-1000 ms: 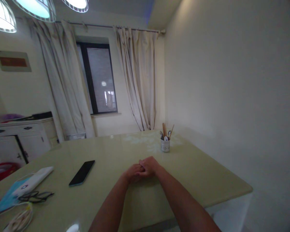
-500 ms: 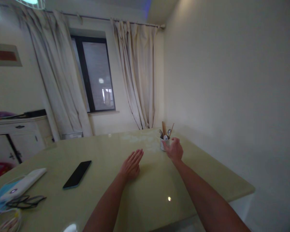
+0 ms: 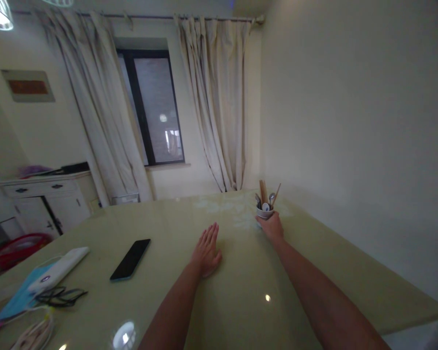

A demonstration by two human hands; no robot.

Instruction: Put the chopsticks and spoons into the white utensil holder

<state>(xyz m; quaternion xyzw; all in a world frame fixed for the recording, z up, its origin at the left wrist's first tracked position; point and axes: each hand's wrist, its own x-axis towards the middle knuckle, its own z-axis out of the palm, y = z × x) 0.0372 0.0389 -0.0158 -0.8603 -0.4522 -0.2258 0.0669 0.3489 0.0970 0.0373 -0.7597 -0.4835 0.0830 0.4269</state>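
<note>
A small white utensil holder (image 3: 263, 212) stands at the far right part of the table, with wooden chopsticks (image 3: 263, 192) and several spoons (image 3: 272, 198) sticking up out of it. My right hand (image 3: 273, 226) is closed around its near side and hides most of its lower body. To the left, my left hand (image 3: 207, 252) lies on the pale green tabletop (image 3: 237, 272), fingers stretched out and thumb apart, holding nothing.
Left of my hands lies a black phone (image 3: 130, 259). Farther left are a white power strip or similar device (image 3: 60, 268), a blue face mask (image 3: 24, 294), dark-framed glasses (image 3: 60, 296) and a coiled cable (image 3: 34, 333). A wall (image 3: 350, 146) runs along the right side.
My right hand has gone from reaching beside the utensil holder to wrapping around it. My left thumb has spread out from the fingers. The view has turned slightly left.
</note>
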